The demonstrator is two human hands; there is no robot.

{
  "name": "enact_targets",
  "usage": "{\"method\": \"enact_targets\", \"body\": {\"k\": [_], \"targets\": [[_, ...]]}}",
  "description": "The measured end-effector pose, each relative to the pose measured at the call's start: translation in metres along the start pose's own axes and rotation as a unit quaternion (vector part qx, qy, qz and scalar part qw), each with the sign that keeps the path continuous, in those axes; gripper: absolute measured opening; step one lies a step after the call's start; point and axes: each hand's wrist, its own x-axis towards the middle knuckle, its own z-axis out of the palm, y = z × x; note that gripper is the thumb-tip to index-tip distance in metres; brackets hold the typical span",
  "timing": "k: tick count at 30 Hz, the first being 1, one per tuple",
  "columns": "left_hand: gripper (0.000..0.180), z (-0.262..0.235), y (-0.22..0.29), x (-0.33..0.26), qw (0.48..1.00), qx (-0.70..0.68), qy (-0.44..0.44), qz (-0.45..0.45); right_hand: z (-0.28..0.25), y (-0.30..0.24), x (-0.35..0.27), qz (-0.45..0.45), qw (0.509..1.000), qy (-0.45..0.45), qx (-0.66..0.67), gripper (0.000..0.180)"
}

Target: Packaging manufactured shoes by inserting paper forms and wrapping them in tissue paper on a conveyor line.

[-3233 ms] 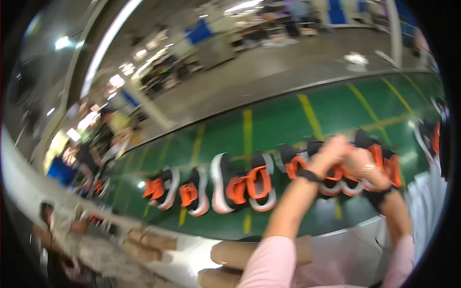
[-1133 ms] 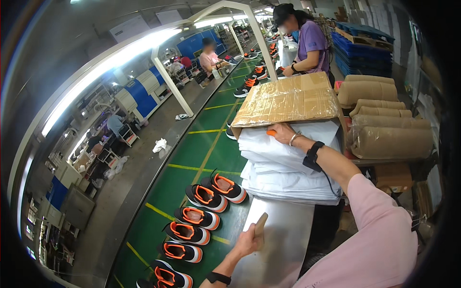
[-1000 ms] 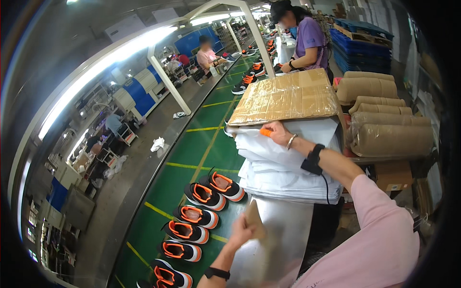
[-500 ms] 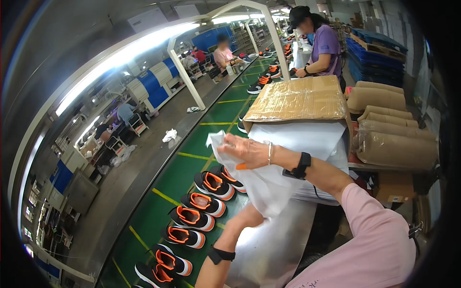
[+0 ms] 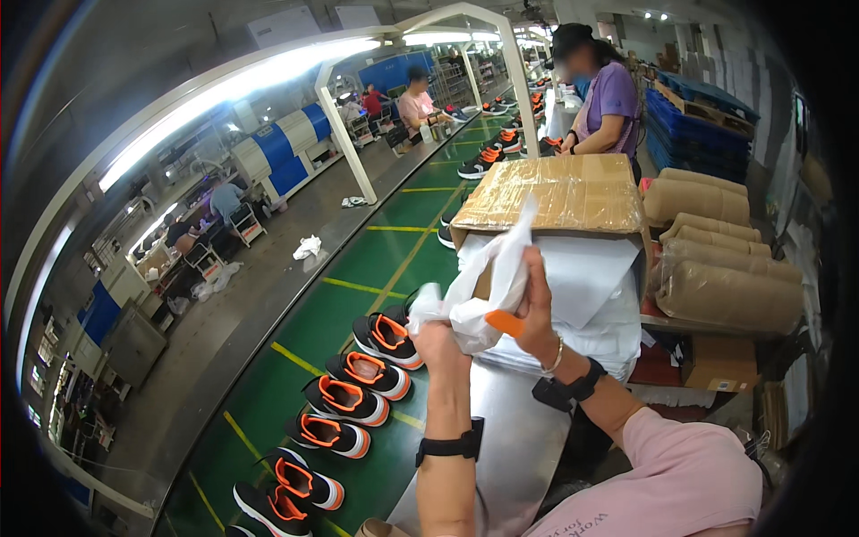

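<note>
A crumpled sheet of thin white tissue paper (image 5: pixel 488 295) is bunched between my two hands above the metal worktop. My left hand (image 5: pixel 438 347) is closed round its lower left end. My right hand (image 5: pixel 535 311) grips the right side, fingers upright, an orange cover on its thumb. Just left of my left hand, black sneakers (image 5: pixel 344 398) with orange linings and white-and-orange soles stand in a row on the green conveyor belt (image 5: pixel 344 309). Beyond my right hand, a stack of white paper sheets (image 5: pixel 582 268) lies in an open cardboard box (image 5: pixel 555 192) on its side.
Brown padded rolls (image 5: pixel 729 286) lie on a shelf at the right, above a small carton (image 5: pixel 718 356). A person in a purple shirt (image 5: pixel 608 112) works beyond the box. White frame posts (image 5: pixel 522 89) rise beside the belt. Across the aisle are machines and seated people.
The paper has gone from hanging spread out to being bunched up. My right hand has moved right and turned upright; my left hand has come up from beneath the paper into view.
</note>
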Motion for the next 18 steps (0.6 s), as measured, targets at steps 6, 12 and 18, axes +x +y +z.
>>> {"method": "enact_targets", "body": {"k": [6,12,18], "targets": [[0.024,-0.018,-0.003,-0.011,0.859,0.499,-0.042,0.105,-0.008,0.015,0.021,-0.093,0.961,-0.097,-0.24,0.022],[0.057,-0.049,-0.009,-0.014,0.853,0.431,-0.274,0.107,0.016,0.052,0.017,0.211,0.947,-0.199,-0.136,0.044],[0.031,-0.07,0.012,0.023,0.951,0.292,-0.098,0.02,0.017,0.074,-0.009,0.138,0.905,-0.332,-0.226,0.07]]}}
